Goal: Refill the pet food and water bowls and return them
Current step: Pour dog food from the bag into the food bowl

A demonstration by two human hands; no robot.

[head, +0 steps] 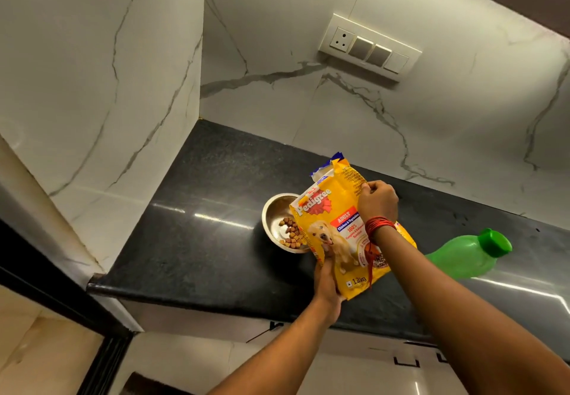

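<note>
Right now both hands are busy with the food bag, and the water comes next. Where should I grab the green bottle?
Take the green bottle around its body just below the cap, coming from the near right side with the right hand. It seems to stand upright, its lower part hidden behind that forearm, so the upper body is the open part for the fingers.

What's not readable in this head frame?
- Right half of the round steel bowl: head view, covered by the yellow Pedigree dog food bag.
- Green plastic bottle base and water level: behind the right forearm; opaque.
- Left hand grip: fingers behind the bag.
- Water bowl: not visible.
</note>
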